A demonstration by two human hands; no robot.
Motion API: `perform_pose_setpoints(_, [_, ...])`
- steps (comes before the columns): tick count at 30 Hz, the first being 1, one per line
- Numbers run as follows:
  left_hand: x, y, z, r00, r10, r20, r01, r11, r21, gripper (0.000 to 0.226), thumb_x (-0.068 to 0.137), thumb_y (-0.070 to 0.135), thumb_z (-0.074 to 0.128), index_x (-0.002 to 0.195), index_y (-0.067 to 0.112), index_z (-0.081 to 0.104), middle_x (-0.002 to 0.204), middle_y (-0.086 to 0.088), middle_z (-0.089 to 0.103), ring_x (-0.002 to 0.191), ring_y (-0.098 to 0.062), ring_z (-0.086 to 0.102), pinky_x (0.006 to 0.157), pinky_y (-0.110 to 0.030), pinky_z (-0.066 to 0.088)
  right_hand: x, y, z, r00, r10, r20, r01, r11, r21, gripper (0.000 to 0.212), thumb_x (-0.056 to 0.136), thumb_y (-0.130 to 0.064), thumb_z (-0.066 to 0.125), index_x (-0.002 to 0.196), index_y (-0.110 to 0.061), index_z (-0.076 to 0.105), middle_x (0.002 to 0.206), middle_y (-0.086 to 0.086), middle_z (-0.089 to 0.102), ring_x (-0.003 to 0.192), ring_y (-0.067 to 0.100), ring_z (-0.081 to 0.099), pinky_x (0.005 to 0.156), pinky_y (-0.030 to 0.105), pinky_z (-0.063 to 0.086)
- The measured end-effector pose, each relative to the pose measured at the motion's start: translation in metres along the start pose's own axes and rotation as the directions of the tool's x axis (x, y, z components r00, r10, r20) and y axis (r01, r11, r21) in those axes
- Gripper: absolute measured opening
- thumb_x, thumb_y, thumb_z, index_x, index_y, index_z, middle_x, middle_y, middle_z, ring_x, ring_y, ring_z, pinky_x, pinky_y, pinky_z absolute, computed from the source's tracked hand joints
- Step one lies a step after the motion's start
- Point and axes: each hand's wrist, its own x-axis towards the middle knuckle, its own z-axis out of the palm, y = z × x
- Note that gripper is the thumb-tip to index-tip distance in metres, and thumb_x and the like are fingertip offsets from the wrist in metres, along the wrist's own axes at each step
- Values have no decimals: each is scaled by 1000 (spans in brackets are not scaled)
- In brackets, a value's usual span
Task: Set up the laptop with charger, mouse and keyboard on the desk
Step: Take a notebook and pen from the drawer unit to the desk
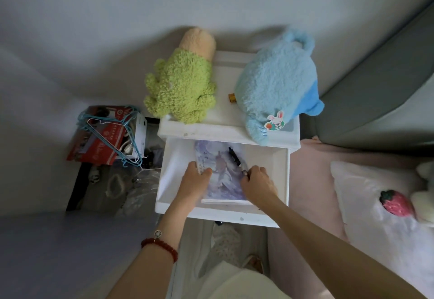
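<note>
A white drawer [267, 157] of a small white nightstand [223, 113] stands pulled out below me. In it lies a flat, thin item with a purple-and-white illustrated cover [225, 181]; I cannot tell whether it is the laptop. A black pen [234, 156] lies slanted on top of it. My left hand [196, 177] grips the item's left edge with the thumb on the cover. My right hand [258, 183] curls over its right edge, beside the pen's lower end. No charger, mouse or keyboard is in view.
A green plush [183, 89] and a blue plush [274, 87] sit on the nightstand top, with a small yellow object [232, 97] between them. A box with blue hangers [110, 134] stands on the floor to the left. A pink bed [312, 181] with a strawberry pillow [395, 202] is on the right.
</note>
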Motion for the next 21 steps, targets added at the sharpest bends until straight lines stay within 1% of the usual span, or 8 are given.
perform_pose_setpoints(2, [-24, 5, -5, 996, -81, 29, 85, 979, -187, 13, 89, 18, 51, 101, 15, 48, 99, -11, 60, 81, -21, 61, 62, -31, 49, -22, 1, -11, 993, -106, -57, 104, 994, -28, 24, 93, -20, 38, 105, -4, 49, 115, 15, 47, 104, 32, 47, 90, 43, 41])
perform_pose_setpoints(5, [-64, 7, -10, 975, -104, 194, 196, 815, -545, 31, 85, -1, 52, 115, 0, 46, 113, -25, 59, 96, -36, 64, 77, -46, 54, -59, 4, -21, 961, -262, -91, 262, 965, -7, 19, 91, -24, 45, 95, -8, 55, 102, 10, 53, 93, 27, 49, 83, 39, 44])
perform_pose_setpoints(9, [-108, 0, -8, 970, -20, 241, 195, 655, -730, 41, 81, -11, 43, 122, -2, 43, 120, -32, 56, 102, -42, 60, 85, -55, 51, -101, 2, -18, 896, -438, -71, 443, 890, 108, 16, 88, -22, 54, 99, -16, 65, 99, 7, 63, 89, 22, 57, 78, 32, 46])
perform_pose_setpoints(13, [-139, -1, -11, 947, 118, 300, 214, 469, -857, 40, 78, 4, 40, 115, 0, 56, 100, -22, 67, 85, -30, 66, 77, -40, 57, -121, -5, -18, 796, -589, -136, 599, 799, 44, 24, 89, -21, 55, 110, -18, 66, 99, 10, 58, 93, 25, 54, 80, 38, 47])
perform_pose_setpoints(15, [-146, 3, -13, 960, 107, 259, 179, 475, -862, 35, 85, 19, 45, 112, 1, 59, 96, -18, 69, 83, -28, 67, 77, -40, 57, -126, -10, -19, 751, -642, -157, 653, 757, 25, 24, 90, -18, 55, 111, -15, 67, 95, 13, 58, 91, 27, 54, 76, 39, 46])
perform_pose_setpoints(17, [-147, 9, -13, 988, -13, 151, 133, 556, -821, 40, 89, 30, 52, 116, 1, 58, 106, -23, 66, 95, -37, 64, 87, -49, 53, -130, -14, -19, 700, -695, -161, 704, 710, -1, 24, 89, -16, 56, 111, -14, 67, 91, 16, 58, 88, 29, 54, 73, 35, 44])
perform_pose_setpoints(19, [-150, 11, -12, 990, -144, 5, 98, 647, -756, 40, 88, 31, 58, 114, 0, 58, 107, -26, 65, 98, -42, 63, 89, -56, 49, -135, -15, -18, 651, -745, -143, 749, 661, -35, 24, 89, -14, 56, 110, -12, 67, 90, 16, 59, 86, 30, 55, 72, 31, 40])
perform_pose_setpoints(21, [-155, 10, -13, 976, -177, -125, 40, 714, -699, 32, 87, 26, 60, 107, 1, 60, 98, -23, 67, 93, -40, 65, 86, -55, 52, -137, -15, -19, 632, -765, -128, 769, 639, -17, 25, 89, -13, 55, 111, -10, 66, 92, 16, 60, 88, 31, 56, 77, 32, 42])
